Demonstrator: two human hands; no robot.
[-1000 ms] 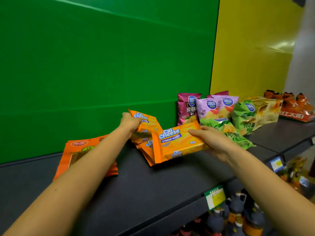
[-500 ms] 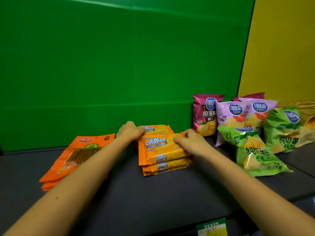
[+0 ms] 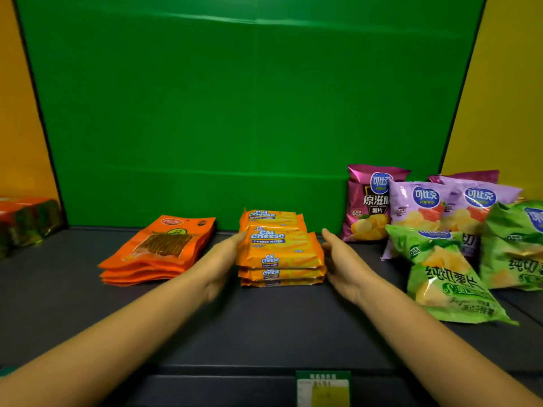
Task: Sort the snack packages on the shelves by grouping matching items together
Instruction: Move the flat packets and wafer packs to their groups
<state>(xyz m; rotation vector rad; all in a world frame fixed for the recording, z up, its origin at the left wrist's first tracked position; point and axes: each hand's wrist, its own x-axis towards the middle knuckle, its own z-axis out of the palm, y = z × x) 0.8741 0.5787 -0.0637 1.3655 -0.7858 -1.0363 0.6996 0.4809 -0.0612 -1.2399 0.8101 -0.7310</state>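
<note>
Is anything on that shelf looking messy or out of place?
Yes: one green chip bag lies tipped flat in front of the standing purple bags. The Cal Cheese stack looks tidy.

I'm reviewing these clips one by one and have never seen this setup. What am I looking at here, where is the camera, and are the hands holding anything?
There is no machine here: a person wears a wide-angle camera on the head, looking down at their own bare arms. The left hand and right hand are open, flanking a stack of Cal Cheese wafer packs on a dark shelf; neither grips anything. Left of the stack lies a pile of orange pouches. To the right stand magenta and lilac chip bags, with green chip bags in front. A price tag hangs on the shelf edge.
</note>
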